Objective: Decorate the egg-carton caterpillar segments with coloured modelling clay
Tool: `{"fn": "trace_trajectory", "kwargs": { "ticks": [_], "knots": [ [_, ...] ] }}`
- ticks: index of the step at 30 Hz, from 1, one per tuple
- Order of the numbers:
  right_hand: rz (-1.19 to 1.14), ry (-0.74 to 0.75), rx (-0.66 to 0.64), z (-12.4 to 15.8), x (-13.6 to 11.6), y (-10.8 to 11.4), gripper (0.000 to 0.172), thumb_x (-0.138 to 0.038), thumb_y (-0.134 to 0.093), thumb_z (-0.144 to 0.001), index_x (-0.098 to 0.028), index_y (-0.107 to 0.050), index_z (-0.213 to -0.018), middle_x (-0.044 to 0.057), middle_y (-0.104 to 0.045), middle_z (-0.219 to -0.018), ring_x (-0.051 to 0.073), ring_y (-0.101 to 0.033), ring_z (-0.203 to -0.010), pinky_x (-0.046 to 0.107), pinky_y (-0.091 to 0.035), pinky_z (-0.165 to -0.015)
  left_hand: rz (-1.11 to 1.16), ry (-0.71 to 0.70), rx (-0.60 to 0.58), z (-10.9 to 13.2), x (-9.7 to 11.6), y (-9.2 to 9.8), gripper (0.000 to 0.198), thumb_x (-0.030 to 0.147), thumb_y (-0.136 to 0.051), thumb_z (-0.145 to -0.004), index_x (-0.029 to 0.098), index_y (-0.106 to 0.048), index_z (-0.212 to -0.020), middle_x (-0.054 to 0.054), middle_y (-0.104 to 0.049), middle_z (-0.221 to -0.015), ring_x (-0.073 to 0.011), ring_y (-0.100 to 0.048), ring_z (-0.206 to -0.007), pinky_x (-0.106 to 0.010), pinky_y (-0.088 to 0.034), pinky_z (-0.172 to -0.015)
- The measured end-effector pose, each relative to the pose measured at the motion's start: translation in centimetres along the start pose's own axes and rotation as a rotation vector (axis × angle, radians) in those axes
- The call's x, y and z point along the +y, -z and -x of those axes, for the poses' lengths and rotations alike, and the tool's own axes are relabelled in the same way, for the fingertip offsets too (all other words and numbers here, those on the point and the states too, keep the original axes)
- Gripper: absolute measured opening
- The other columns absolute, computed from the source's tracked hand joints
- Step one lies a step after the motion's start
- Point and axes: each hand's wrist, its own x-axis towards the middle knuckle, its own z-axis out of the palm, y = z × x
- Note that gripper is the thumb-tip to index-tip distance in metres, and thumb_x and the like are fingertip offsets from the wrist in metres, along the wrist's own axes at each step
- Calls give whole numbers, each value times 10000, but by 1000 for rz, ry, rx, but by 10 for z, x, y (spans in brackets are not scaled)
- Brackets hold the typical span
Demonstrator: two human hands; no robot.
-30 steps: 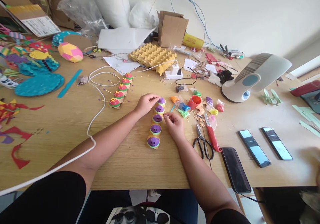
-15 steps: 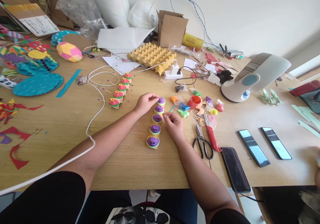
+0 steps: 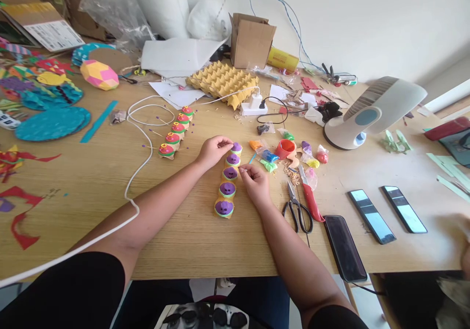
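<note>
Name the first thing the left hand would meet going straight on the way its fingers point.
Most likely the farthest purple-topped cup, just beyond the left hand's fingertips; whether they touch now is hard to tell.

A strip of cups (image 3: 227, 190) stands on a table (image 3: 191, 250) between a person's left hand (image 3: 216, 152) and right hand (image 3: 256, 184), a second strip (image 3: 175, 137) farther left and back. Scissors (image 3: 294, 200) lie right of the right hand, a knife (image 3: 312, 202) just beside them, three phones (image 3: 372, 216) beyond. Toward the rear, a power strip (image 3: 251, 108) sits before an egg tray (image 3: 222, 83), with a box (image 3: 252, 41) behind; a fan (image 3: 367, 117) stands to the right.
</note>
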Motion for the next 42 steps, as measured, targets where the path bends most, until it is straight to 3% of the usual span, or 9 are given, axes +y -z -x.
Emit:
{"fn": "trace_trajectory", "kwargs": {
  "ticks": [14, 22, 32, 36, 42],
  "knots": [
    [-4, 5, -1, -1, 1, 0, 295, -446, -630, -876, -172, -740, -889, -17, -507, -638, 117, -391, -580, 263, -313, -560, 3, -5, 10, 1, 4, -2, 256, 414, -730, -780, 170, -731, -861, -52, -749, -871, -161, -639, -756, -283, -515, -730],
    [2, 9, -3, 0, 0, 0, 289, -438, -634, -879, -169, -739, -892, -22, -511, -639, 115, -399, -583, 257, -313, -562, 104, 50, 89, 1, 6, 1, 339, 462, -718, -785, 155, -728, -927, -68, -759, -961, -196, -671, -907, -319, -530, -878],
    [-51, 24, 8, -1, -1, 0, 278, -439, -603, -890, -177, -691, -856, 19, -623, -751, 149, -522, -682, 276, -405, -646, 106, 39, 75, 4, 8, 1, 272, 383, -690, -807, 163, -736, -962, -64, -756, -985, -190, -669, -916, -326, -518, -893],
    [-64, 42, 28, -1, 0, 0, 262, -435, -592, -874, -184, -646, -822, 11, -592, -719, 151, -510, -671, 274, -397, -627, 208, 78, 133, 25, 28, 6, 272, 355, -701, -810, 172, -736, -1009, -57, -751, -1030, -182, -668, -948, -317, -515, -905],
    [14, 57, 17, 1, -2, 0, 287, -458, -638, -869, -183, -650, -790, -42, -436, -604, 112, -369, -562, 265, -301, -548, 274, 147, 112, 87, 71, 13, 252, 373, -711, -859, 197, -729, -1039, -46, -741, -1027, -169, -672, -934, -284, -530, -836]
  ]
}}
